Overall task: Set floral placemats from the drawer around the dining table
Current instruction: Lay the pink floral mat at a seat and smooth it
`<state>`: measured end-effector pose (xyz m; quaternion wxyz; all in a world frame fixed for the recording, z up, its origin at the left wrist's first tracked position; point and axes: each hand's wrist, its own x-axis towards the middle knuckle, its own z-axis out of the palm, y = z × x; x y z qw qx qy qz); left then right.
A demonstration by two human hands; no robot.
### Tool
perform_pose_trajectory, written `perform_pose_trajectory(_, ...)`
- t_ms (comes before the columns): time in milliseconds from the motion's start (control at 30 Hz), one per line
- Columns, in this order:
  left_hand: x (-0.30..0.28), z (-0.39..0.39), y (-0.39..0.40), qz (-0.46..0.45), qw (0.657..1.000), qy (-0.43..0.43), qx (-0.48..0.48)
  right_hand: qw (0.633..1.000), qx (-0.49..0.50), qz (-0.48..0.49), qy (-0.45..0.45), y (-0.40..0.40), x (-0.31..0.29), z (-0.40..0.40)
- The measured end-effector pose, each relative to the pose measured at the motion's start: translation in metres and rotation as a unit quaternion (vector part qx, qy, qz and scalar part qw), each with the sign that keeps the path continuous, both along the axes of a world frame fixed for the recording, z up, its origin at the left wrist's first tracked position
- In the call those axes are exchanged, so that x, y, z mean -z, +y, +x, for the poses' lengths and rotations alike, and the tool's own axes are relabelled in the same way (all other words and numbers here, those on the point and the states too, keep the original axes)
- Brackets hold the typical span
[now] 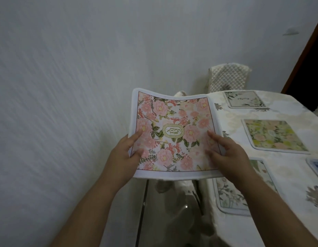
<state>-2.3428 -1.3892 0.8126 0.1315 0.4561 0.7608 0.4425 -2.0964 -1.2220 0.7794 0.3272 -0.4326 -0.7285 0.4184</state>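
A pale grey-white textured wall fills the left and upper part of the view. To the right stands the dining table, draped in a cream cloth with faded grey flower prints that hangs down its near side. A chair back in a quilted cream cover rises beyond the table's far corner, and a dark brown door frame slants down the upper right edge.

The square pink floral placemat with a white border and a green oval label at its centre is held up in the air, just off the table's left edge and above a glossy floor; its far edge sags a little in the middle. The left hand grips its left border, thumb on the printed face and the other fingers underneath. The right hand grips its right border, fingers spread over the print.

Four more mats already lie flat on the cloth, apart from one another: a yellow-green floral placemat in the middle, a pale green leafy placemat nearest, partly behind the right forearm, a grey-green placemat at the far end, and a blue-and-white placemat cut off by the right edge.
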Motion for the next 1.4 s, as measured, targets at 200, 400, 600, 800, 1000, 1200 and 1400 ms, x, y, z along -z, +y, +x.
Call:
perform_pose_trajectory(200, -0.002, -0.046, 0.087, -0.002, 1.000, 0.009, 0.013, 1.000, 0.005, 0.008, -0.004, 0.083, 0.000, -0.040)
perform_pose_trajectory(400, 0.000, -0.068, 0.166, 0.002, 0.999, -0.009, 0.054, 0.999, 0.044, -0.008, 0.008, 0.141, -0.003, -0.049)
perform_pose_trajectory(600, 0.011, -0.080, 0.260, -0.014, 0.988, -0.012, 0.156, 0.990, 0.139, -0.024, -0.005, 0.179, 0.002, -0.035)
perform_pose_trajectory(800, 0.036, -0.085, 0.375, -0.038, 0.956, -0.020, 0.289, 0.961, 0.270, -0.044, -0.045, 0.208, 0.013, -0.023)
perform_pose_trajectory(1000, 0.064, -0.095, 0.477, -0.066, 0.906, -0.037, 0.417, 0.913, 0.391, -0.067, -0.093, 0.224, 0.031, -0.045)
perform_pose_trajectory(1200, 0.080, -0.087, 0.535, -0.082, 0.839, -0.043, 0.536, 0.860, 0.490, -0.090, -0.110, 0.205, 0.035, -0.069)
perform_pose_trajectory(1400, 0.085, -0.064, 0.547, -0.098, 0.797, -0.018, 0.596, 0.823, 0.551, -0.105, -0.085, 0.176, 0.039, -0.074)
